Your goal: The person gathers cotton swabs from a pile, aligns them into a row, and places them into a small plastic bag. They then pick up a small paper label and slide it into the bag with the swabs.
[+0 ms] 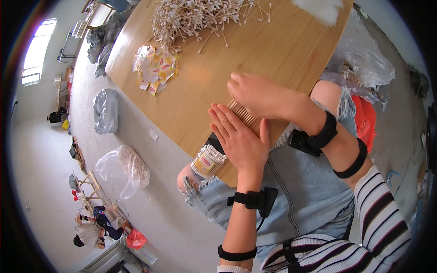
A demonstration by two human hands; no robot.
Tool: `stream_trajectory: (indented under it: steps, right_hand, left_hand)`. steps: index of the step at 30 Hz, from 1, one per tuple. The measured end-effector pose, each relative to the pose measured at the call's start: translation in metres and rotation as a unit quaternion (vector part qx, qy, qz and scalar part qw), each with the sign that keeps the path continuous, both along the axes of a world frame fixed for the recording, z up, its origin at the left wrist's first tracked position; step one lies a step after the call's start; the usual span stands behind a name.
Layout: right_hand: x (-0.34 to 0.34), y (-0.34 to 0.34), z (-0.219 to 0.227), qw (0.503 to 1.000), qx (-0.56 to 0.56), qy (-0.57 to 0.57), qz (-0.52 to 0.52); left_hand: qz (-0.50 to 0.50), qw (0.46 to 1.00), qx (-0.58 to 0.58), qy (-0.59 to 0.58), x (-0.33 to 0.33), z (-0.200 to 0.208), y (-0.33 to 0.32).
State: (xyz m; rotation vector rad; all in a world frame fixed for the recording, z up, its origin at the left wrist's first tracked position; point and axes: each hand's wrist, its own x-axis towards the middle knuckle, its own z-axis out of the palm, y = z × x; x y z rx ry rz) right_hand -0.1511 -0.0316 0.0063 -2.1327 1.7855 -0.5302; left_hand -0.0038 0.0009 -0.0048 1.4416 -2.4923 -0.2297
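My left hand (246, 143) lies flat at the table's near corner, fingers stretched out along a row of wooden-stick cotton swabs (242, 113). Curled closed at the far end of that row is my right hand (259, 95); whatever its fingers hold is hidden. Left of my left hand, a packed bundle of cotton swabs (208, 161) with a yellow and white card sits at the table edge, beside a dark flat piece (214, 143) partly covered by my hand.
A big heap of loose cotton swabs (195, 20) covers the table's far side. Yellow and white cards (155, 70) are scattered nearer. Clear plastic pieces (321, 10) lie far right. Plastic bags (123, 168) stand on the floor, and other people (91, 230) work at far left.
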Motion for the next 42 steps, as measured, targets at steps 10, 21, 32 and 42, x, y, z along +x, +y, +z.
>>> stream_trajectory:
  steps: [10,21,32,42]
  right_hand:
    - [-0.096,0.068,0.072,0.987,-0.078,-0.045,-0.137]
    - [-0.184,0.319,0.045,0.901,0.19,0.049,-0.387]
    - [-0.045,0.096,0.113,0.94,-0.122,-0.217,-0.232]
    - [-0.013,0.05,-0.008,0.92,-0.062,-0.345,-0.178]
  left_hand:
    - [0.061,0.901,0.097,0.419,0.015,0.0,0.007]
    - [-0.024,0.918,0.051,0.394,0.018,0.005,0.008]
    - [-0.065,0.998,0.004,0.025,0.008,0.0,0.01]
    - [-0.059,0.998,0.001,-0.026,-0.003,0.001,0.012]
